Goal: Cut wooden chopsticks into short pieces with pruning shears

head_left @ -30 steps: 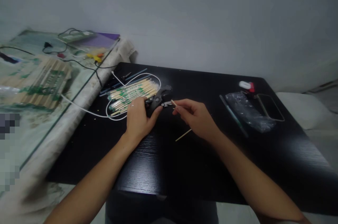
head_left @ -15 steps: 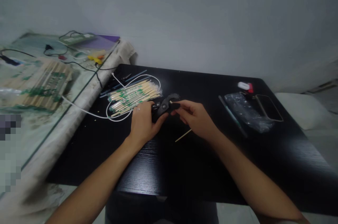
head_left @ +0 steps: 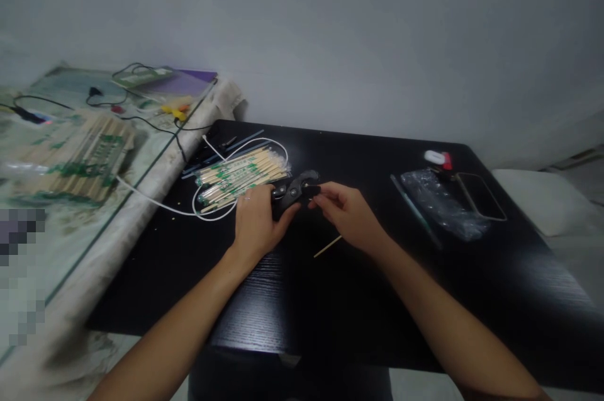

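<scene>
My left hand is wrapped round the handles of a black pliers-like hand tool, whose curved jaws point right. At those jaws my right hand is closed in a pinch. What its fingertips hold is too small and dark to make out. A thin pale wooden stick shows below the right hand, its upper end hidden by that hand. Behind my left hand lie clear packets of wrapped chopsticks with green print, and a white cable loops round them.
On the black table, to the right, lie a crumpled plastic bag, a phone, a thin tube and a small white-and-red object. More chopstick packets rest on the glass-topped surface at left.
The view has shifted slightly, so everything sits a little lower in the picture. My right fingers have moved slightly at the tool's jaws; my left hand keeps its grip.
</scene>
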The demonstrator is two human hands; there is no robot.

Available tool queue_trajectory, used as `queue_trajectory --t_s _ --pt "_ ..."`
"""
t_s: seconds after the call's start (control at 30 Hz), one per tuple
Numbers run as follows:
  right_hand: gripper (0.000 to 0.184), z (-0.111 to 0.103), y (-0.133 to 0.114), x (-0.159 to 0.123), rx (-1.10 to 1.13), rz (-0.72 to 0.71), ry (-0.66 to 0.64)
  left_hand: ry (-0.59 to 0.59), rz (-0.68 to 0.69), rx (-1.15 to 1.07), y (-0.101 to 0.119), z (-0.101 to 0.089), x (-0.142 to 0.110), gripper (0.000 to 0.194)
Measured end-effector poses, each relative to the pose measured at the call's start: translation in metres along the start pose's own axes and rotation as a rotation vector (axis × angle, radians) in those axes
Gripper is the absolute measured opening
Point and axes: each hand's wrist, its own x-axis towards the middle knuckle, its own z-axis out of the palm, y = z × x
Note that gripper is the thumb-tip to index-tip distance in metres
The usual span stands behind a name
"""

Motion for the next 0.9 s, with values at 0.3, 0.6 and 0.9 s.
queue_trajectory --t_s 0.3,0.6,0.9 --pt "0.026 0.003 0.005 0.003 0.070 0.066 0.001 -0.001 -0.104 -0.060 -0.010 0.000 0.006 0.043" --pt "0.025 0.001 0.006 0.006 0.106 0.087 0.019 -0.125 0.005 -0.202 0.003 0.006 -0.006 0.038" --pt "0.018 -0.005 -0.001 0.007 0.036 0.050 -0.031 -0.155 -0.014 -0.248 0.005 -0.001 -0.006 0.036"
